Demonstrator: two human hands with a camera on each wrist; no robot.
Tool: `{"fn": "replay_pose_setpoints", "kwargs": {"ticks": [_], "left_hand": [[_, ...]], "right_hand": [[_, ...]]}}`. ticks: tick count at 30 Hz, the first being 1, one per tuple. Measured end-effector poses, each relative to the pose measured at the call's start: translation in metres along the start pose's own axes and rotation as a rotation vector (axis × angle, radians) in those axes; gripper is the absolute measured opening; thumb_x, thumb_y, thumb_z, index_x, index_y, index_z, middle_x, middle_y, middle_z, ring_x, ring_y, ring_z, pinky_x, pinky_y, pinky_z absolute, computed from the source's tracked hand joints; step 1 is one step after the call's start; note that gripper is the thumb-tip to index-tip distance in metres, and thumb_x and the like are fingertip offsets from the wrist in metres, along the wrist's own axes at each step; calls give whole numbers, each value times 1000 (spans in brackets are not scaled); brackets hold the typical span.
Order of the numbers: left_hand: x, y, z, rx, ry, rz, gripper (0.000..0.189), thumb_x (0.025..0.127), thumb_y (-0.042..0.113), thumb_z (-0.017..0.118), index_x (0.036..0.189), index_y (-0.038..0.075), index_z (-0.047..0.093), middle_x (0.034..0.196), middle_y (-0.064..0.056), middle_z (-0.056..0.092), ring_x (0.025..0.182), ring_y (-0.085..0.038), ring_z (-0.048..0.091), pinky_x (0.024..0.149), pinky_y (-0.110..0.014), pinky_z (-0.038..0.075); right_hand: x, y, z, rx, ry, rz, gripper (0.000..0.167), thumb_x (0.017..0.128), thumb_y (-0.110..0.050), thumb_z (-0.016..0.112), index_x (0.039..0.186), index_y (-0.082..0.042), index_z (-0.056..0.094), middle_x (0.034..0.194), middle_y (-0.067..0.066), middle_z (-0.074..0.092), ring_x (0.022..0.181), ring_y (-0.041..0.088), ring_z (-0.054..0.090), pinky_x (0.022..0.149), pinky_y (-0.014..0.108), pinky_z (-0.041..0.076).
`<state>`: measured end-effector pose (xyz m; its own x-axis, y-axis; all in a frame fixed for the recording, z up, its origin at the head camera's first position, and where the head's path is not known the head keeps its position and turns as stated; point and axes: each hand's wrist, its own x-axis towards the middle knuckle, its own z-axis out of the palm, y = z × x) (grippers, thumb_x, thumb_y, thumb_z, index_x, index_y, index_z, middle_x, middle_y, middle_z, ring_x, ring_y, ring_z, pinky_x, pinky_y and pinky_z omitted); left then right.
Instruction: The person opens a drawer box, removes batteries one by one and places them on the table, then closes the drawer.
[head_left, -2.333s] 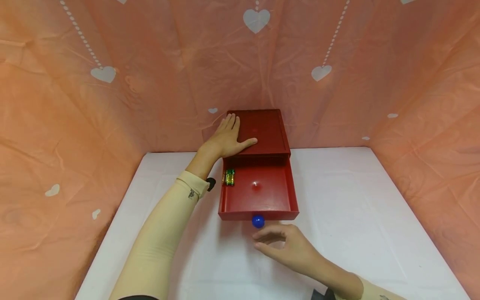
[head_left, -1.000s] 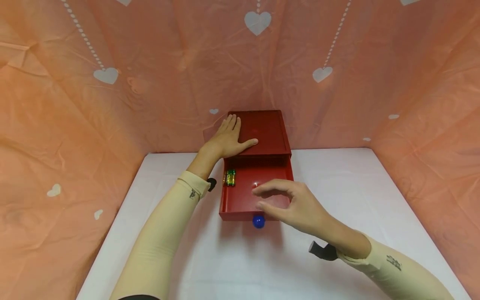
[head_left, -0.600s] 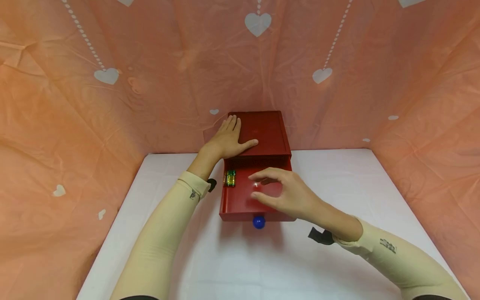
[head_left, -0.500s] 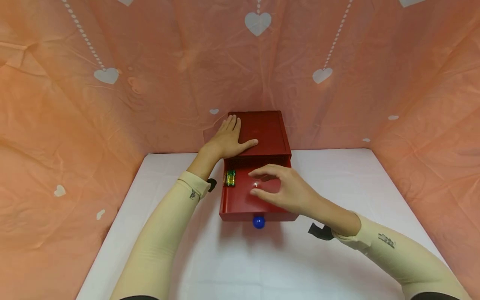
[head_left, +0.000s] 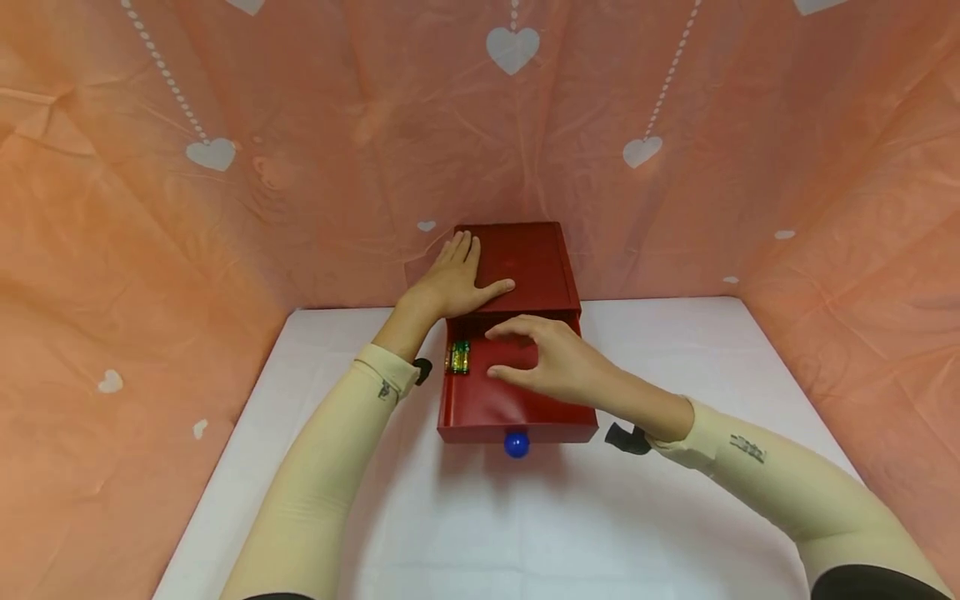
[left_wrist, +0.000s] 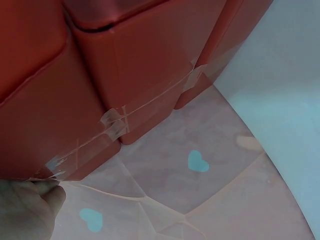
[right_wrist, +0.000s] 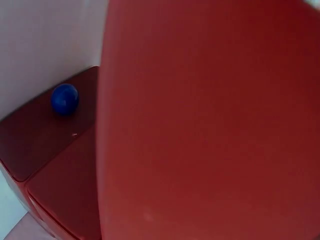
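My left hand (head_left: 453,279) rests with spread fingers on the top of a red drawer cabinet (head_left: 528,267). The pulled-out drawer (head_left: 487,412) has a round blue knob (head_left: 517,444) on its front. At the drawer's left side lie several green-and-gold batteries (head_left: 460,357) side by side. Over the drawer hovers my right hand (head_left: 558,358), thumb and fingers parted with nothing between them, fingertips a little right of the batteries. The left wrist view shows part of my left hand (left_wrist: 25,210) at the cabinet's edge.
Clear tape (left_wrist: 115,124) runs across the cabinet's side. Another blue knob (right_wrist: 65,99) sits on a lower drawer front. Around the white tabletop (head_left: 675,500), an orange-pink sheet (head_left: 337,167) with pale hearts covers the back and sides.
My right hand has moved from below the blue knob up over the drawer, then leftward toward the batteries. My left hand has stayed on the cabinet top.
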<state>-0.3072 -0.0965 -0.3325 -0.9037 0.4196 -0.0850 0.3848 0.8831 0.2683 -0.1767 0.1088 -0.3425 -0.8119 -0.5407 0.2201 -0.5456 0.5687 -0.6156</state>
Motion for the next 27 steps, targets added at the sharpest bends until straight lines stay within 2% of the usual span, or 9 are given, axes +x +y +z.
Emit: {"fn": "replay_pose_setpoints", "kwargs": {"ticks": [16, 27], "left_hand": [[1, 0, 0, 7, -4, -2, 109, 105, 75, 42, 170, -2, 2, 179, -20, -8, 166, -29, -13, 134, -40, -7], [1, -1, 1, 8, -7, 1, 109, 105, 75, 41, 170, -2, 1, 179, -20, -8, 166, -28, -15, 133, -39, -9]], "right_hand": [[20, 0, 9, -47, -79, 30, 56, 94, -29, 86, 141, -4, 68, 140, 10, 70, 136, 29, 63, 116, 49, 50], [30, 4, 16, -101, -110, 5, 57, 93, -29, 87, 140, -2, 68, 139, 12, 70, 133, 29, 64, 116, 47, 50]]}}
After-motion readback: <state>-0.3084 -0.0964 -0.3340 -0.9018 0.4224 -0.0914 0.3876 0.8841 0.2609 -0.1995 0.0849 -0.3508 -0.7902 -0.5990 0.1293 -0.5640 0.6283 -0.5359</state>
